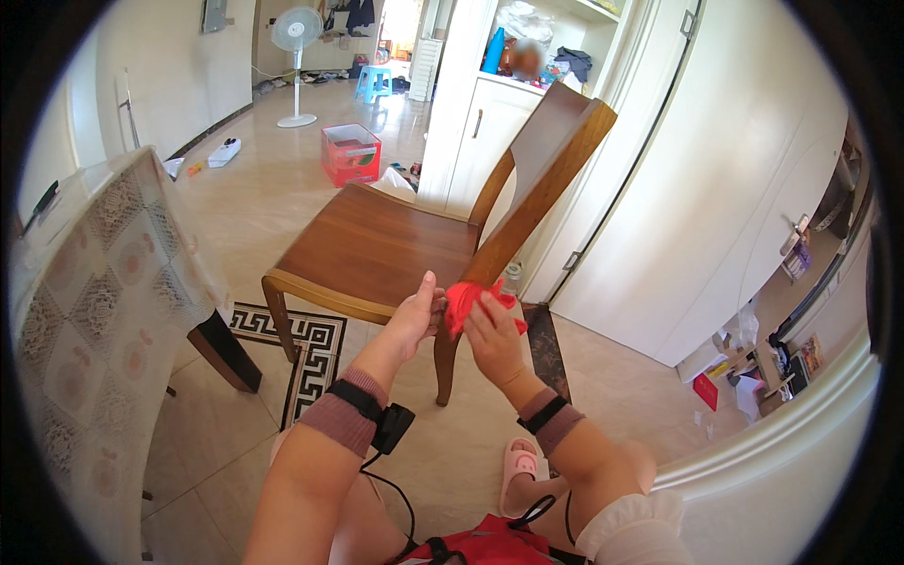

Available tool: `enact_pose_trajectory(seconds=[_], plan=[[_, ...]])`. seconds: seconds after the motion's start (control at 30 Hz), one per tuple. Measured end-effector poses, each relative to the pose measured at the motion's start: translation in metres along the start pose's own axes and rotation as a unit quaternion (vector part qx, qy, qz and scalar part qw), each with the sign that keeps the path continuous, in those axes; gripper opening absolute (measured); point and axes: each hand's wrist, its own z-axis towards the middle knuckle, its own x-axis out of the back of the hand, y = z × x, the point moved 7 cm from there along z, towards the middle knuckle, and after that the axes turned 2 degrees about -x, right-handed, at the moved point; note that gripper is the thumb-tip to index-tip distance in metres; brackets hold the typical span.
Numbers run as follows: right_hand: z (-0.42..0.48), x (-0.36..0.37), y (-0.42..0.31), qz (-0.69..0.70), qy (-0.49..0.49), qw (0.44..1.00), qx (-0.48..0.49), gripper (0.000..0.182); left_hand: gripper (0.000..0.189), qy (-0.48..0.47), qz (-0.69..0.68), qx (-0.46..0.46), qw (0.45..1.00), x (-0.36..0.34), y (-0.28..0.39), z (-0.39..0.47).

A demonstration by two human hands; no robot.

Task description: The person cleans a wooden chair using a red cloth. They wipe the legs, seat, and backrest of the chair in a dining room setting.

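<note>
A wooden chair with a brown seat and a tall curved backrest stands in front of me. My right hand presses a bunched red cloth around the rear post of the chair, near seat height. The fingers lie over the cloth. Just left of it is my left hand, thumb raised, beside the seat's rear corner. Its fingertips are close to the cloth's edge; whether they touch it is unclear. Below the cloth, the rear leg reaches down to the tiled floor.
On the left stands a table under a patterned tablecloth. A white door and a cabinet are to the right. A glass jar stands behind the chair. Farther back are a red box, a fan and a blue stool.
</note>
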Motion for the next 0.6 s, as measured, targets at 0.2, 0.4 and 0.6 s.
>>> enact_pose_trajectory(seconds=[0.2,0.4,0.6], plan=[[-0.03,-0.024,-0.026,0.02,-0.112,0.992,0.06,0.032,0.073,0.024,0.042,0.017,0.999,0.002,0.003,-0.012],[-0.035,-0.038,-0.027,0.172,-0.234,0.957,-0.029,0.033,0.066,-0.035,0.147,0.05,0.987,0.004,0.002,-0.021],[0.012,0.007,0.012,0.438,-0.25,0.744,-0.439,0.026,0.058,0.061,0.102,-0.033,0.992,0.003,0.038,-0.054]])
